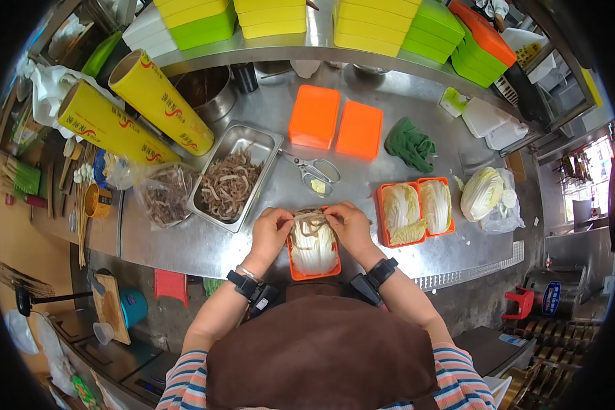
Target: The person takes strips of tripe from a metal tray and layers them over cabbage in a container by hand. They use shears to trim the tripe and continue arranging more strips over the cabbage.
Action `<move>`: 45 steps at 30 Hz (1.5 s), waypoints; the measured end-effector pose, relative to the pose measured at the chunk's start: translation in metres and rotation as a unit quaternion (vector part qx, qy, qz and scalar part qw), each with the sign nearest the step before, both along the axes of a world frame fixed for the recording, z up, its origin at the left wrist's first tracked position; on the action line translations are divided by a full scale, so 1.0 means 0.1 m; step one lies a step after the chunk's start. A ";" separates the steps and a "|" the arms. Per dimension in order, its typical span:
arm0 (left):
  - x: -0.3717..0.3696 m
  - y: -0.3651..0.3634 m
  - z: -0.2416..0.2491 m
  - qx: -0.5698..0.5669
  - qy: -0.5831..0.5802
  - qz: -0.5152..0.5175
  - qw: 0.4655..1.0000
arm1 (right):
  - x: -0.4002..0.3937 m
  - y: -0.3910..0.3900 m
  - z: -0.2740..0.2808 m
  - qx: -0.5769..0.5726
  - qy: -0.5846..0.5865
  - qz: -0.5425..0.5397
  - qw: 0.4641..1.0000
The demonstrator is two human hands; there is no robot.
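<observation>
An orange box [295,268] with a piece of napa cabbage [316,254] in it stands at the table's front edge. My left hand [272,231] and my right hand [350,229] are closed in pinches at either side of its far end. Between them, brown strips [311,220] lie across the cabbage, and both sets of fingertips grip them. More strips fill a steel tray [275,145] to the left, beside a clear plastic bag [162,195] of similar strips. Scissors [326,167] lie beyond the box. What exactly the strips are, I cannot make out.
Two orange boxes [385,236] of cabbage stand to the right, with a larger cabbage [482,193] beyond. Farther back are orange lids [314,116], a green cloth [410,144] and yellow film rolls [162,102]. A shelf [321,56] bearing stacked boxes overhangs the back.
</observation>
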State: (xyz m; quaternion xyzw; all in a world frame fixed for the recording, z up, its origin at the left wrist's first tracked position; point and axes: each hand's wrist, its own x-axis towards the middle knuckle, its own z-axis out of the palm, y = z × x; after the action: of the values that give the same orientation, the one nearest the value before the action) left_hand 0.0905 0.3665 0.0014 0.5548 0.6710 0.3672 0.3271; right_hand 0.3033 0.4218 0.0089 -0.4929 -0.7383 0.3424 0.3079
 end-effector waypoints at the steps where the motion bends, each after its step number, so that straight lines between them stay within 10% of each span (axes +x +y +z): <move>1: 0.00 0.00 0.02 0.014 -0.011 -0.006 1.000 | 0.00 0.00 -0.02 0.000 0.000 -0.001 1.000; 12: 0.05 0.03 0.42 -0.043 0.085 -0.038 0.995 | 0.06 -0.02 0.13 0.046 -0.030 0.034 0.998; 14: 0.09 0.12 0.42 0.155 0.174 -0.110 0.966 | 0.07 -0.03 0.12 0.052 -0.028 0.045 0.997; 21: 0.25 0.29 0.31 0.131 0.189 -0.207 0.951 | 0.39 0.05 0.37 0.033 0.004 -0.066 0.997; 31: 0.29 0.27 0.39 0.128 0.166 -0.182 0.961 | 0.43 -0.17 -0.03 0.053 -0.303 -0.059 0.950; 37: 0.21 0.22 0.50 0.173 0.137 -0.131 0.967 | 0.65 -0.02 -0.19 -0.018 -0.148 -0.031 0.988; 45: 0.04 0.02 0.59 0.148 0.067 -0.101 0.982 | 0.55 0.12 -0.24 0.062 -0.216 0.028 0.974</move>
State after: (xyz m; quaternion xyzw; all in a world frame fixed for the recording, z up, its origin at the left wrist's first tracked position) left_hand 0.0950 0.3681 0.0608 0.6852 0.5701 0.3901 0.2309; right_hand 0.3584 0.4335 -0.0149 -0.5146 -0.8205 0.1895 0.1615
